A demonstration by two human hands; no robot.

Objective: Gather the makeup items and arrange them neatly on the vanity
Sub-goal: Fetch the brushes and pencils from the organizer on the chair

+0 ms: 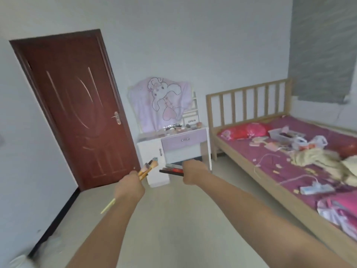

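My left hand [131, 187] grips a bundle of makeup brushes [148, 168] with yellow handles, bristles pointing up and away. My right hand [193, 172] holds a flat stack of dark makeup palettes [172, 168] that sticks out to the left. Both arms reach forward toward the white and lilac vanity [184, 141] across the room. Several small makeup items [180, 127] lie on its top. More items lie scattered on the bed [274, 159] at the right, some in a white basket [284, 134].
A dark red door [77, 105] stands shut left of the vanity. A pink cloth with a bunny print [162, 101] hangs over the vanity mirror. The wooden bed frame [249, 101] runs along the right. Pale floor [173, 219] lies between me and the vanity.
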